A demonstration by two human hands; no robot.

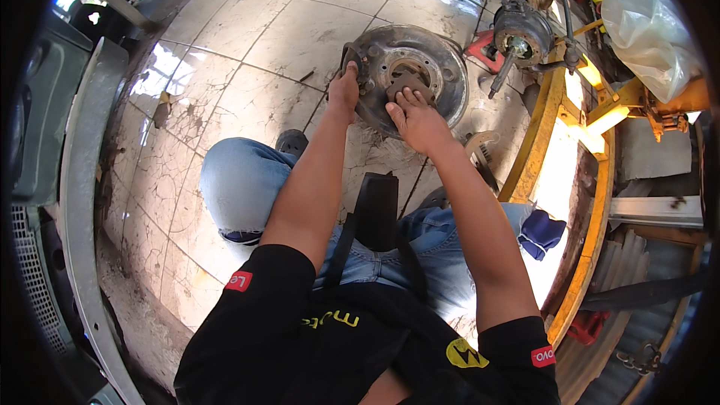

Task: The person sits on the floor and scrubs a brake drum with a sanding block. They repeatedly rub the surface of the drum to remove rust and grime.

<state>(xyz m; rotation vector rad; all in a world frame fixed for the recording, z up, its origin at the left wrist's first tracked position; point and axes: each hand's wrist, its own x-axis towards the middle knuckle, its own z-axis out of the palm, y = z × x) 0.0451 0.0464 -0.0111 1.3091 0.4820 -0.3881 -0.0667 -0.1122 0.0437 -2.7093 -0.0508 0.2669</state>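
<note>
In front of my knees a round, greasy brake backing plate [448, 75] with a hole at its centre lies on the tiled floor. At its left edge my left hand [344, 93] is closed on a dark curved metal piece [351, 55] that looks like a brake shoe. My right hand [418, 121] reaches over the plate's near side. Its fingers press on a flat dark-brown piece [409, 82] over the centre hole, its thumb apart from the fingers. The palm side of each hand is hidden.
A curved yellow metal frame [541, 139] runs along my right. Beyond it an axle assembly [523, 30] stands near a clear plastic bag [646, 34]. A red object [484, 51] and a pale curved part [480, 146] lie beside the plate. A grey metal beam [86, 180] stands left.
</note>
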